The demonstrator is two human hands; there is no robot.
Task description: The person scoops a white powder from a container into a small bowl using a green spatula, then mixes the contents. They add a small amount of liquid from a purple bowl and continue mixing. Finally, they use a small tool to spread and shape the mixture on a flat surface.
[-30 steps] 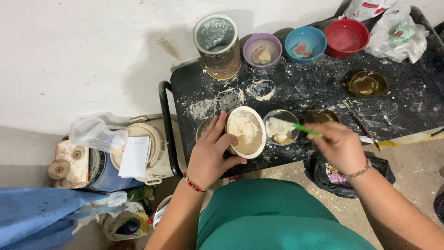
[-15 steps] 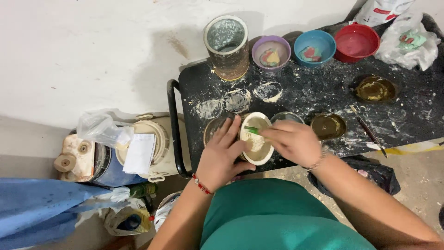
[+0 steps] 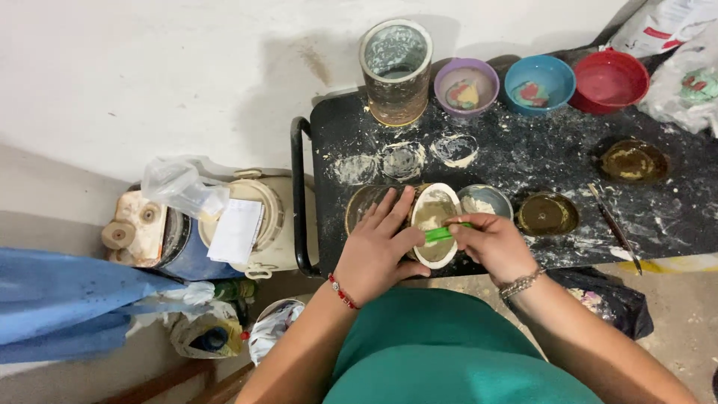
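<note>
My left hand [image 3: 378, 247] grips the left side of a tilted round cream mould [image 3: 435, 224] holding pale paste, at the front edge of the black table [image 3: 516, 161]. With my right hand [image 3: 492, 245] I hold a small green tool [image 3: 441, 233] whose tip lies across the mould's inside. A small clear dish [image 3: 485, 201] with white paste sits just right of the mould. Behind my left hand a brown glass dish [image 3: 363, 206] is partly hidden.
A tall glass jar [image 3: 396, 71], purple bowl [image 3: 467, 84], blue bowl [image 3: 538, 82] and red bowl [image 3: 608, 78] line the table's back. Two amber dishes [image 3: 548, 213] and a thin brush [image 3: 615, 227] lie to the right. Containers and plastic bags [image 3: 198, 217] crowd the floor at left.
My right hand brought the green tool from the small paste dish to the mould and now works it lower inside. The view has shifted so everything sits further right.
</note>
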